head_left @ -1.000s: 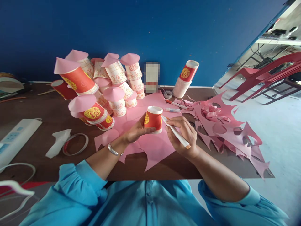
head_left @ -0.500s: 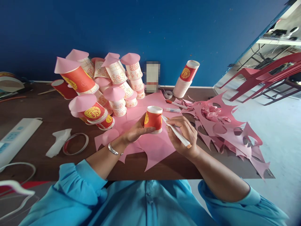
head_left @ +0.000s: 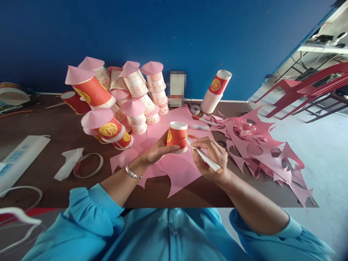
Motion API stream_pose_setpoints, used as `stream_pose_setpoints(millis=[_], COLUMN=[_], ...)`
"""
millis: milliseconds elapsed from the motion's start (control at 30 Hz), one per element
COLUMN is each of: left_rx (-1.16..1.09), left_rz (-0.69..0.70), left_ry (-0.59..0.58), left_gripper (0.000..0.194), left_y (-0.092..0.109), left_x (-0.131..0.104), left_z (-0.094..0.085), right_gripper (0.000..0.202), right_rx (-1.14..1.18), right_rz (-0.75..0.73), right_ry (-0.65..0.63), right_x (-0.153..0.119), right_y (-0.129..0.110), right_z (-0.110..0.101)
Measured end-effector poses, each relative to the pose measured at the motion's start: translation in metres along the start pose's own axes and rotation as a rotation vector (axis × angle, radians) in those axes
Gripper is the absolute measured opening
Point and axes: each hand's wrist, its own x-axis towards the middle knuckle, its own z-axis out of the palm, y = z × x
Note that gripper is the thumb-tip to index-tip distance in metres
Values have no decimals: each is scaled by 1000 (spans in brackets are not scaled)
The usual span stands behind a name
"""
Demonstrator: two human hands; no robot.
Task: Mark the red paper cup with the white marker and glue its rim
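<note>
Held in my left hand [head_left: 159, 150] is a red paper cup [head_left: 176, 137] with a yellow emblem and white rims, its white end up. My fingers go behind it and the thumb lies across its front. My right hand [head_left: 210, 156] pinches a white marker pen [head_left: 204, 156] with an orange end. The pen's tip meets the cup's right side; whether it leaves a mark is too small to tell. Both hands are over sheets of pink paper [head_left: 187, 168] on the dark table [head_left: 141, 197].
Left stand stacked cups with pink cone tops [head_left: 133, 108]. A cup stack [head_left: 211, 103] stands at the back. Pink paper scraps [head_left: 266, 152] cover the right side. Pens [head_left: 205, 121], a tape roll [head_left: 195, 108], a ring [head_left: 88, 165] and a power strip [head_left: 23, 161] lie around.
The pen's tip has moved slightly down and left on the cup's side, my right hand shifting little. My left hand still holds the cup in nearly the same place.
</note>
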Motion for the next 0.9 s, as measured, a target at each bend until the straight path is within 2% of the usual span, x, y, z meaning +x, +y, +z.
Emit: stream_pose_setpoints(millis=[133,233,333,467,700,900], left_rx=[4,95,189,201,255,293], left_rz=[13,35,56,114,128,122], left_ry=[-4,16,37,5,-1,23], left_gripper=[74,70,70,73,74,71], left_y=[-4,-4,0,3,2,1], left_x=[1,1,2,2,2,2], left_z=[-2,-3,-1,3,4,4], right_gripper=[20,22,23,23,19,24], right_rx=[-5,-11,-50,-97,-185,-187], right_rz=[-7,-43,-107,-151,-156,-135], right_ry=[22,38,0,-34,-30,-40], right_x=[0,-2,-4,-4,-2,-3], right_y=[-1,-2,-3,-5,-8,-7], right_z=[1,2,3,4,1,1])
